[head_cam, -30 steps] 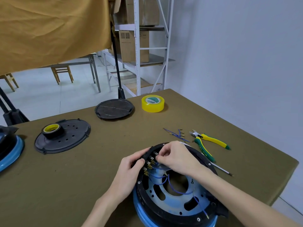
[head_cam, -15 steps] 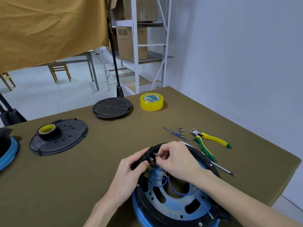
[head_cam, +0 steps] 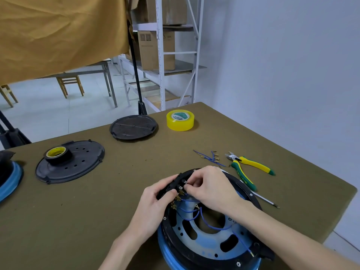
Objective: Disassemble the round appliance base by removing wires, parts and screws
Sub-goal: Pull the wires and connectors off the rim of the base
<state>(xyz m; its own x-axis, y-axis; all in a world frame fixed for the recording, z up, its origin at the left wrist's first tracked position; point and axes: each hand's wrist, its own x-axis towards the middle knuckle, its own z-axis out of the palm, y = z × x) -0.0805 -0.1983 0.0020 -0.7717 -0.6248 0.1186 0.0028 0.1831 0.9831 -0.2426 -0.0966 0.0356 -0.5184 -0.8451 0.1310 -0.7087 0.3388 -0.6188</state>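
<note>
Where the right hand (head_cam: 210, 189) pinches a wire terminal at the black terminal strip (head_cam: 176, 185), the left hand (head_cam: 155, 201) curls round that strip's outer edge, holding it. Both work at the far rim of the round appliance base (head_cam: 210, 236) (blue disc, black ring), which lies at the counter's (head_cam: 97, 211) near edge with blue wires (head_cam: 196, 215) looping across it. Beyond lie loose wires (head_cam: 209, 157), yellow-green cutters (head_cam: 245, 168), a screwdriver (head_cam: 266, 201), yellow tape (head_cam: 180, 120) and two black covers (head_cam: 133, 127).
</note>
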